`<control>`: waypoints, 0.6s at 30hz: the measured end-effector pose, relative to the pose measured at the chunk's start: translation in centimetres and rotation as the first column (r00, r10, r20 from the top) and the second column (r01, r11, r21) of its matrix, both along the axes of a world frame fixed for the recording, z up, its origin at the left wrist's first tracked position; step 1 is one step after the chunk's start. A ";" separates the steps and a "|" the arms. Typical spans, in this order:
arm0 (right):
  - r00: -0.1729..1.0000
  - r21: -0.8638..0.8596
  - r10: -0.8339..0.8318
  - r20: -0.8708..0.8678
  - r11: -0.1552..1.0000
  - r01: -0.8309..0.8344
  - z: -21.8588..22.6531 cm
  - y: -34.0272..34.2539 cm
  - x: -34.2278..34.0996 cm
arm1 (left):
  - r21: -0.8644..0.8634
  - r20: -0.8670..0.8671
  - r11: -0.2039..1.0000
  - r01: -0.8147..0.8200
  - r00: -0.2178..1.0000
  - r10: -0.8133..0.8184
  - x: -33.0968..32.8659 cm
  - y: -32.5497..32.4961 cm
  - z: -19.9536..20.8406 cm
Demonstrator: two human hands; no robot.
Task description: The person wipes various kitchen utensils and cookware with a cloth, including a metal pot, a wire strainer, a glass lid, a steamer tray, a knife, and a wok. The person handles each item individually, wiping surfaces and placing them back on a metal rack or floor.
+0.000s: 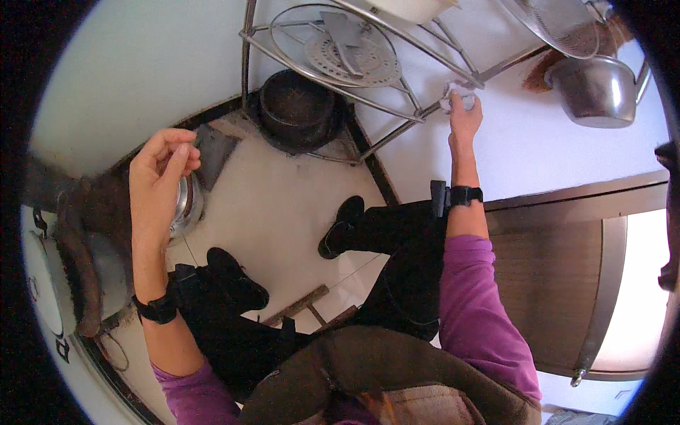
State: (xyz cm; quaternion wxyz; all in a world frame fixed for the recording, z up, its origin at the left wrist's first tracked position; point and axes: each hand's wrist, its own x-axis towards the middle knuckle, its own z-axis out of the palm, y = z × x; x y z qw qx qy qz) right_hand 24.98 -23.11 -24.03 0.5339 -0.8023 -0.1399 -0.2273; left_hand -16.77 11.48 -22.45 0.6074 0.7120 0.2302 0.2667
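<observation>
My right hand is closed on a crumpled whitish cloth, pressed at the lower front corner of a metal-tube rack by the white wall. My left hand hangs in the air on the left, its fingers loosely bent with nothing visible in them. On a ring shelf of the rack lie a round perforated metal plate and a flat-bladed metal tool. Below stands a dark round pot on the floor.
A steel pot and a mesh strainer hang at the upper right. A brown door is at the right. On the left are a shiny metal vessel, partly behind my left arm, and a large pale lidded container. A wooden frame lies between my feet.
</observation>
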 end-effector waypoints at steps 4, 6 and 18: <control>0.998 -0.051 -0.058 -0.012 0.997 0.057 -2.3 0.5 1.2 | 0.036 0.011 0.999 0.039 0.999 -0.040 0.2 -0.6 0.4; 0.986 -0.172 -0.165 0.041 0.971 0.169 -4.1 0.7 1.0 | 0.041 0.020 0.997 0.059 0.998 -0.060 0.3 -0.9 0.5; 0.942 -0.071 -0.335 -0.007 0.940 0.334 -11.8 0.2 0.2 | 0.054 -0.005 0.997 0.062 0.998 -0.062 0.0 -0.6 0.2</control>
